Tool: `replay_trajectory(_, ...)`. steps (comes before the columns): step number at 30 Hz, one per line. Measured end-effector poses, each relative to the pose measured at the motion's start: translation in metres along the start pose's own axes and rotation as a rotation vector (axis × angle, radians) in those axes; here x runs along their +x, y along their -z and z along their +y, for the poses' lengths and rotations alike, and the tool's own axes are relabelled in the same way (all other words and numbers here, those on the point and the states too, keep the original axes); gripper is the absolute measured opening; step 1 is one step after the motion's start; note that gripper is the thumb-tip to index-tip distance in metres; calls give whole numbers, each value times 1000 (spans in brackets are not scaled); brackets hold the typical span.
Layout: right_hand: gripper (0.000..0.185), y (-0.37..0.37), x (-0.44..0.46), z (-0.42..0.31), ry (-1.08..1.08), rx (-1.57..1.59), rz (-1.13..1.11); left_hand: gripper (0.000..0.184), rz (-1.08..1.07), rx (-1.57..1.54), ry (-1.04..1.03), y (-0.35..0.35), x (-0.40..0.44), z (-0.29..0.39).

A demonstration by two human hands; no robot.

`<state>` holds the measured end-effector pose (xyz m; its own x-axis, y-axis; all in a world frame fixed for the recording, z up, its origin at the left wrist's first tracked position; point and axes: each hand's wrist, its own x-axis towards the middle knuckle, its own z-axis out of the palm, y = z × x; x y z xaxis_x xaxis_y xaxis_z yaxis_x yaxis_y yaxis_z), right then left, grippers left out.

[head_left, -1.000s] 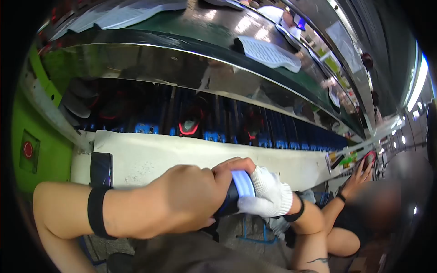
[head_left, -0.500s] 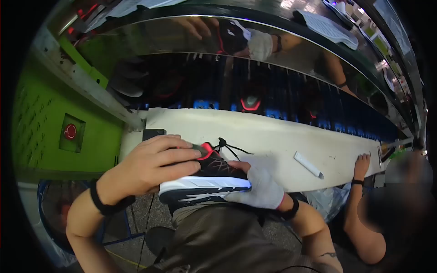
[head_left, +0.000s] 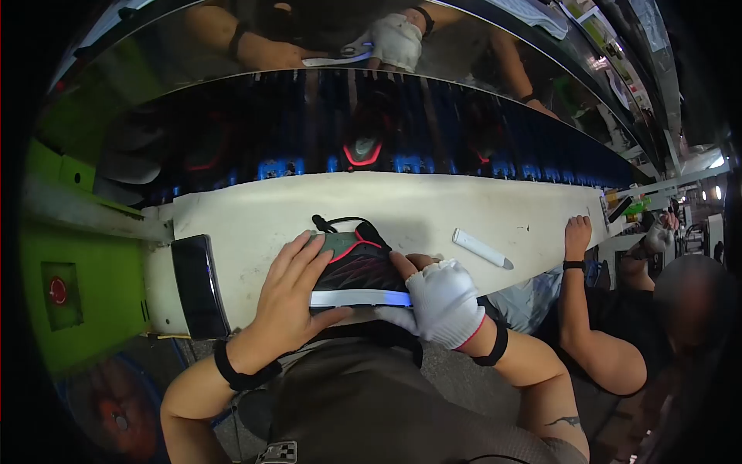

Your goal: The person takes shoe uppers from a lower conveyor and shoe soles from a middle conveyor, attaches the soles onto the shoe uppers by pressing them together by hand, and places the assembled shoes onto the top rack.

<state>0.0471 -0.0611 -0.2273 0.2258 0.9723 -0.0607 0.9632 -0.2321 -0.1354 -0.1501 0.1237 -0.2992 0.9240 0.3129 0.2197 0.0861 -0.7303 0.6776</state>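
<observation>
A dark sneaker [head_left: 362,272] with red trim around its collar and a white sole edge lies at the table's near edge, in front of my body. Around its left end is my bare left hand [head_left: 292,288], fingers over the upper and thumb low by the sole. My right hand [head_left: 444,300], in a white glove with some bare fingertips, grips the other end. Black lace ends [head_left: 331,223] stick out behind the shoe onto the table. The underside of the sole is hidden.
A phone [head_left: 199,286] lies left on the white table [head_left: 255,205]; a white marker-like tube [head_left: 482,249] lies right. Behind runs a dark roller conveyor carrying a red-trimmed shoe [head_left: 362,151]. A co-worker's hand [head_left: 577,232] rests at right. A red button [head_left: 58,291] sits on the green panel.
The sneaker has tilted, so its dark outsole no longer shows. My left hand has shifted, with its thumb now showing low by the sole. The view has turned, revealing the whole phone.
</observation>
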Motion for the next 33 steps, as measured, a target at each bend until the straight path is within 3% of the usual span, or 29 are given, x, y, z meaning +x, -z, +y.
replay_trajectory(3, 82, -4, 3, -6, -68, -59, -77, 83, 20, -134, 113, 0, 3, 7)
replay_trajectory(8, 81, -1, 12, -4, -106, 31, -104, 76, -84, -204, 83, 21, 12, -8)
replay_trajectory(10, 80, -2, 11, 4, -102, 77, -9, 73, -139, -253, 75, 32, 20, -26)
replay_trajectory(12, 71, 0, 10, 6, -280, 326, -114, 64, 303, -1674, 556, 40, 29, -40)
replay_trajectory(13, 61, -5, 11, 8, -330, 631, 12, 64, 261, -1737, 497, 45, 30, -33)
replay_trajectory(14, 53, -4, 13, 7, -406, 806, -32, 64, 272, -1715, 465, 55, 38, -16)
replay_trajectory(16, 52, -47, 14, 8, -324, 1160, 148, 89, 311, -1183, 133, 70, 44, 27)
replay_trajectory(18, 52, -42, 27, 8, -149, 1284, 106, 118, 293, -1001, -49, 85, 55, 58)
replay_trajectory(19, 60, -36, 29, 6, -121, 1177, 130, 122, 234, -763, -119, 91, 52, 68)
replay_trajectory(20, 67, -24, 24, 9, -124, 762, 184, 123, 189, -495, -272, 89, 53, 78)
replay_trajectory(22, 85, 15, 18, -4, 134, 1384, 549, 120, 255, -198, -415, 64, 53, 81)
replay_trajectory(24, 97, 65, 0, 22, 139, 861, 372, 118, 166, -381, -375, 39, 46, 68)
replay_trajectory(26, 91, 91, 2, 21, 105, 458, 315, 114, 90, -352, -386, 23, 39, 67)
replay_trajectory(28, 88, 83, -4, 45, 55, 427, 200, 112, 55, -321, -384, 9, 34, 62)
replay_trajectory(31, 87, 72, -15, 49, -34, 401, 192, 109, 13, -274, -183, 5, 13, 43)
replay_trajectory(32, 82, 61, -20, 51, -161, 803, 127, 105, 127, -198, -170, -9, 1, 28)
replay_trajectory(33, 79, 52, -23, 50, -168, 793, 161, 100, 81, -194, -24, -15, -4, 24)
